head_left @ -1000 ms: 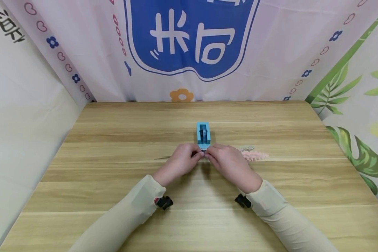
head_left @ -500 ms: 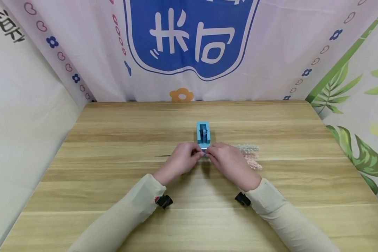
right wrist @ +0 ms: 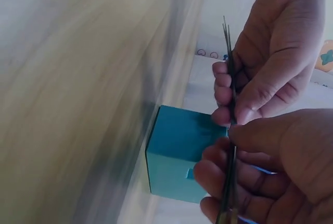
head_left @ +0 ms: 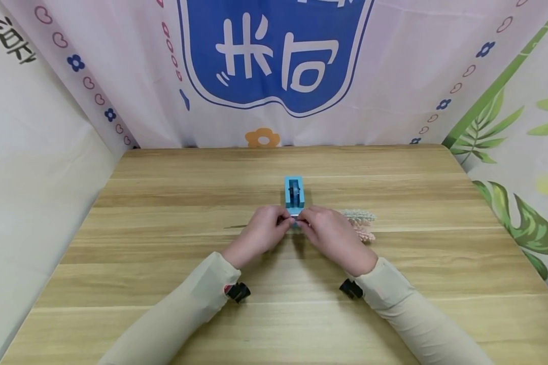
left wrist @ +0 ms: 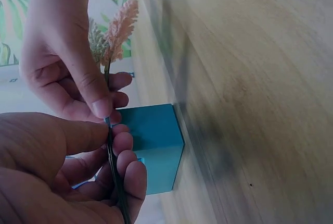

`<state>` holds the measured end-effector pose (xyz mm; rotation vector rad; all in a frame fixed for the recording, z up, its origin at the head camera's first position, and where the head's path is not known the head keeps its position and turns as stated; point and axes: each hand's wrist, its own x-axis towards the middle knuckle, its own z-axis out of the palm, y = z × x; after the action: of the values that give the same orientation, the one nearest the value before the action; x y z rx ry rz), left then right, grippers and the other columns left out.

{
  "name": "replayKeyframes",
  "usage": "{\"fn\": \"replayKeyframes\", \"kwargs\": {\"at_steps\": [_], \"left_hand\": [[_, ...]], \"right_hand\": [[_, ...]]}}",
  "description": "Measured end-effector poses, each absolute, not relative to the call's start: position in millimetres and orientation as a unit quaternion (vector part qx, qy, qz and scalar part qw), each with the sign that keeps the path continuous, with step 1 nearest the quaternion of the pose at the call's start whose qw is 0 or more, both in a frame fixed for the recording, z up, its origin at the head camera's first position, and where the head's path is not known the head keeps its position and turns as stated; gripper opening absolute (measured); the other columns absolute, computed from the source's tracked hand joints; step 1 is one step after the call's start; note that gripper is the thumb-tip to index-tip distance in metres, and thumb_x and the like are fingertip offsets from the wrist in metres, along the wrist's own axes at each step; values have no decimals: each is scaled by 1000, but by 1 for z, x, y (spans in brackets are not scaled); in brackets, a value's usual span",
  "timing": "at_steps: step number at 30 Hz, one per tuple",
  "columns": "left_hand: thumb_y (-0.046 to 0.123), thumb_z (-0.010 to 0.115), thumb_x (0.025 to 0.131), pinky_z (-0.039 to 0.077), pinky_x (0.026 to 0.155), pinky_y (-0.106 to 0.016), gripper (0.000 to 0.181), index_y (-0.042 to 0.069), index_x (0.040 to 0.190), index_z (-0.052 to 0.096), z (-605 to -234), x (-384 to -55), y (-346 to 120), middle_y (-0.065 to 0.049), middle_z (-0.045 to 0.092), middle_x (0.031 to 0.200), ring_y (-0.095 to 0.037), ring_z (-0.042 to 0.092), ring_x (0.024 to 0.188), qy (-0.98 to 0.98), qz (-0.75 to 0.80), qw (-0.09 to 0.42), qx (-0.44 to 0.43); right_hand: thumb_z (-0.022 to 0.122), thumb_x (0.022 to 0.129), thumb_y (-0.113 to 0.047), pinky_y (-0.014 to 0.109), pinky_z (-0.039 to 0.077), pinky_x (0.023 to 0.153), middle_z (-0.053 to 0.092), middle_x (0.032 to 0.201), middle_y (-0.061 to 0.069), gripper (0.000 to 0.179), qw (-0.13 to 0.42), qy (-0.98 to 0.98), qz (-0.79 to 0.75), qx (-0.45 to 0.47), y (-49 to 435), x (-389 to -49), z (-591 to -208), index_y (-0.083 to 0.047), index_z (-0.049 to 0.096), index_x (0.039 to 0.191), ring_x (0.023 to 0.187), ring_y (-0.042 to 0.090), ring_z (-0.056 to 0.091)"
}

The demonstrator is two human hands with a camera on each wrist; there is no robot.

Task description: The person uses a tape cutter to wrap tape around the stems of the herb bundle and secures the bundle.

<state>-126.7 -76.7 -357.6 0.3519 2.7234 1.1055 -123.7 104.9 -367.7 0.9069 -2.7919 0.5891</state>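
Note:
Thin dark stems (left wrist: 115,174) of artificial flowers run sideways through both hands, just in front of a blue tape dispenser (head_left: 295,210). My left hand (head_left: 261,233) pinches the stems between thumb and fingers. Right beside it, my right hand (head_left: 337,238) pinches them too, and the thumb tips nearly meet. A pale green flower head (head_left: 358,216) and a pink flower head (head_left: 364,233) stick out past the right hand. Bare stem ends (right wrist: 226,28) extend beyond the left hand. A small blue bit shows at the fingertips; whether it is tape on the stems I cannot tell.
The wood-grain table (head_left: 164,263) carries the dispenser near its middle. A printed cloth (head_left: 146,66) hangs along the back edge, with more cloth at both sides. A small black camera (head_left: 238,292) sits at the left wrist and another black camera (head_left: 351,289) at the right.
The flower heads have turned and shifted beside the right hand: pink and green now lie apart, green farther back. Both hands and the dispenser stay nearly in place.

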Motion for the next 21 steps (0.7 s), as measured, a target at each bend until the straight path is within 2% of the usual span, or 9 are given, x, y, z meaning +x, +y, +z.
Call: {"fn": "replayKeyframes", "kwargs": {"at_steps": [9,15,21], "left_hand": [[10,66,103,43,64,-24,16,0,95,76,-361,-127,-78,-8,71,85,-15,53,71,916,369,83,132],[10,66,103,43,64,-24,17,1,96,78,-363,-127,-78,-8,72,85,-15,53,71,914,373,76,139],[9,63,104,46,66,-26,18,2,100,79,-365,-124,-83,-11,77,92,-15,55,72,908,388,70,142]], "right_hand": [[65,104,-16,25,45,59,69,77,2,19,31,-932,264,248,96,-123,-364,-5,75,92,61,9,51],[64,105,-17,25,42,57,67,73,1,20,20,-936,281,209,92,-123,-365,-6,76,94,59,10,49],[64,106,-20,24,38,53,59,65,0,23,8,-934,301,191,90,-124,-367,-5,77,95,55,11,46]]}}
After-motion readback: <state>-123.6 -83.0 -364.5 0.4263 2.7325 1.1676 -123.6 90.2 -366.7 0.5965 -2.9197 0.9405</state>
